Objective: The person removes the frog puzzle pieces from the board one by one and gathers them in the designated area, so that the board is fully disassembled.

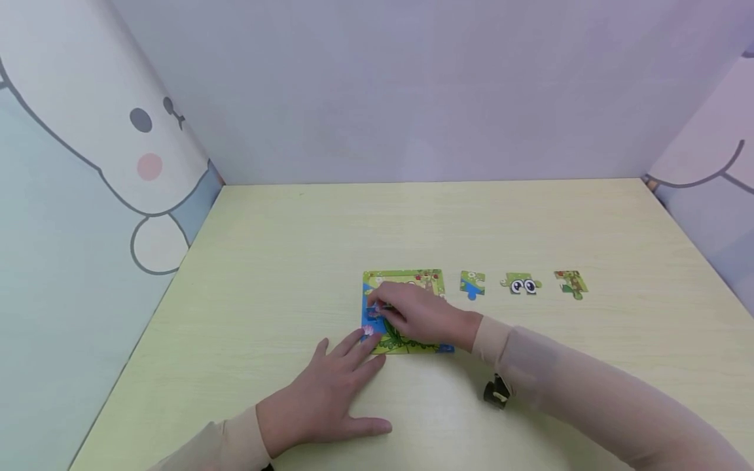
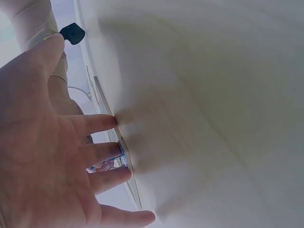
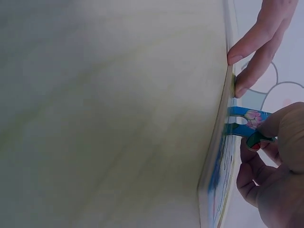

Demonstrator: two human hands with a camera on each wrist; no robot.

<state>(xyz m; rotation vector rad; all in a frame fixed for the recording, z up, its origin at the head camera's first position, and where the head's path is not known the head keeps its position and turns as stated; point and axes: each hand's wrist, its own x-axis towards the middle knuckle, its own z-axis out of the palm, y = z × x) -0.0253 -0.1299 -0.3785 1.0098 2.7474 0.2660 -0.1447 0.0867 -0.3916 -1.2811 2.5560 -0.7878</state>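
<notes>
A jigsaw puzzle board (image 1: 400, 273) with a yellow-green and blue picture lies on the table. My right hand (image 1: 421, 314) reaches over its left part, hiding much of the picture. Between thumb and fingers it pinches a puzzle piece (image 3: 255, 118), blue with a pink flower and a bit of green and red. In the right wrist view the piece stands tilted, its lower end right at the board's surface. My left hand (image 1: 330, 392) lies with fingers spread, its fingertips at the board's lower left corner. The left wrist view shows these fingers straight along the board's edge.
Right of the board lie three loose pieces: a blue-green one (image 1: 472, 283), one with cartoon eyes (image 1: 521, 284) and a brown-green one (image 1: 573, 284). A dark wrist camera mount (image 1: 497, 392) hangs below my right forearm. Pale walls enclose the table (image 1: 265, 229) at back and sides.
</notes>
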